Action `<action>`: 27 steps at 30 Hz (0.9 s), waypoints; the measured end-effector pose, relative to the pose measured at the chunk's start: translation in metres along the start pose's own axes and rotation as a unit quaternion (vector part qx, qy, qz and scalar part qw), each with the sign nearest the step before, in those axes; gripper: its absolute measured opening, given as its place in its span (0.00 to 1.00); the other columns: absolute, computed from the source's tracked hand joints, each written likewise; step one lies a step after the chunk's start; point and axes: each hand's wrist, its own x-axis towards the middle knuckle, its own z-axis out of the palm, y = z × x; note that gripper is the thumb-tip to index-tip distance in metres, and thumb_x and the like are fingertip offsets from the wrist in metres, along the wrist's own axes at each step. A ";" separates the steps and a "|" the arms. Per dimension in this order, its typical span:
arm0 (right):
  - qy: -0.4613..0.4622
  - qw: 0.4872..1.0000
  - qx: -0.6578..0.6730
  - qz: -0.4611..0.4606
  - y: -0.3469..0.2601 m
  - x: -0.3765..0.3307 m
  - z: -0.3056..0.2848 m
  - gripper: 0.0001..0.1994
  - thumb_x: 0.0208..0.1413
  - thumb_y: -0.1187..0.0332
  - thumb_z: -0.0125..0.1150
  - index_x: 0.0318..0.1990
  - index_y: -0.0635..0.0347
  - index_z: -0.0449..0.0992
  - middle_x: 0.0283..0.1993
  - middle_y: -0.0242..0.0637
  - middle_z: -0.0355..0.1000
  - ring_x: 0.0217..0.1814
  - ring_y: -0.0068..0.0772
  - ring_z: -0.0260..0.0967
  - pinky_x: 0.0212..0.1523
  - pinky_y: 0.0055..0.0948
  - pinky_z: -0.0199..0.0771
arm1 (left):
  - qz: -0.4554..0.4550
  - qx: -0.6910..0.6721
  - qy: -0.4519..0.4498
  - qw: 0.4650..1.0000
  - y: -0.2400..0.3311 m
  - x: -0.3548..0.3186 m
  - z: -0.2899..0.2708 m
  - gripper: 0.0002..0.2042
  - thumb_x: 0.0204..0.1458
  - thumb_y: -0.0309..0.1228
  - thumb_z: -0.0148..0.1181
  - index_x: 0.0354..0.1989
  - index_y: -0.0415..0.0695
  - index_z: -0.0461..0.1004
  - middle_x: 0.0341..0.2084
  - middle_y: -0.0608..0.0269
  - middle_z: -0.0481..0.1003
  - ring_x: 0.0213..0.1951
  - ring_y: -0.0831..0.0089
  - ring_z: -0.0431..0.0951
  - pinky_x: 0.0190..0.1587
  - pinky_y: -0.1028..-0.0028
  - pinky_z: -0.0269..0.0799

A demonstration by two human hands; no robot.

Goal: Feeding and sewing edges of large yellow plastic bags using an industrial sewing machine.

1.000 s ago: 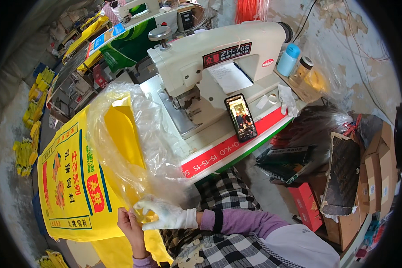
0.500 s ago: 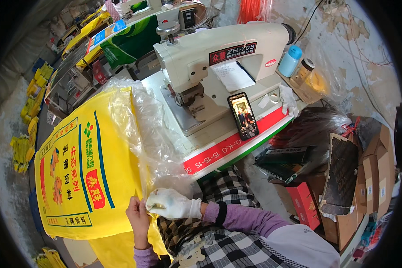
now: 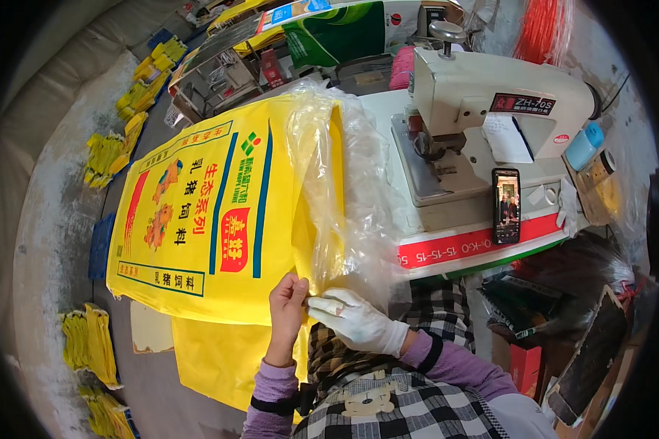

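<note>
A large yellow printed woven bag lies flat on the left, its mouth toward the right. From the mouth spills a crumpled clear plastic liner. My bare left hand is closed in a pinch on the bag's near corner, beside the mouth. Just right of it, my right hand wears a white glove. Its fingers point left and close on the same edge, close to the left fingertips. Which layers lie between the gloved fingers is hidden.
Right of the bag stands a cream sewing machine on a white table. A phone with a lit screen leans there, near a blue bottle. Bundles of folded yellow bags line the floor at left. Cardboard and a red box sit lower right.
My view has swung left, so the bag and sewing machine appear farther right. The gloved fingers have stretched out somewhat; my left hand keeps its pinch on the corner.
</note>
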 end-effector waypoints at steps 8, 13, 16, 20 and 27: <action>-0.005 0.999 0.045 -0.029 0.003 -0.010 0.001 0.20 0.50 0.76 0.55 0.53 0.64 0.73 0.58 0.46 0.68 0.66 0.49 0.61 0.67 0.40 0.61 | 0.001 0.096 -0.037 0.995 -0.015 0.005 -0.005 0.09 0.59 0.30 0.59 0.30 0.42 0.69 0.20 0.76 0.66 0.23 0.85 0.64 0.24 0.82 0.59; -0.019 0.976 0.207 -0.069 -0.002 0.000 0.020 0.12 0.44 0.75 0.56 0.39 0.57 0.78 0.41 0.40 0.75 0.52 0.49 0.68 0.57 0.44 0.66 | -0.007 0.138 -0.108 0.985 0.007 0.006 -0.014 0.13 0.48 0.14 0.61 0.43 0.34 0.73 0.34 0.61 0.78 0.35 0.78 0.77 0.36 0.78 0.74; 0.061 0.965 0.251 0.046 0.010 0.009 0.003 0.06 0.45 0.73 0.56 0.31 0.59 0.78 0.35 0.40 0.75 0.48 0.47 0.70 0.54 0.42 0.67 | 0.069 0.184 -0.064 0.979 0.013 -0.007 -0.007 0.12 0.48 0.13 0.59 0.42 0.33 0.72 0.32 0.62 0.78 0.33 0.79 0.77 0.36 0.79 0.73; -0.072 0.968 -0.240 -0.008 0.011 0.045 -0.013 0.09 0.49 0.69 0.54 0.29 0.62 0.80 0.35 0.44 0.76 0.45 0.41 0.73 0.51 0.39 0.70 | 0.028 0.337 -0.017 0.941 0.039 -0.043 -0.024 0.10 0.53 0.20 0.57 0.43 0.33 0.72 0.34 0.60 0.78 0.37 0.75 0.78 0.39 0.78 0.73; -0.383 0.878 -0.283 -0.042 0.019 0.092 -0.055 0.16 0.57 0.55 0.58 0.44 0.57 0.78 0.40 0.35 0.75 0.40 0.39 0.72 0.37 0.36 0.72 | 0.148 0.568 -0.047 0.808 0.082 -0.159 -0.089 0.03 0.55 0.22 0.60 0.31 0.36 0.75 0.20 0.50 0.70 0.23 0.61 0.71 0.25 0.65 0.66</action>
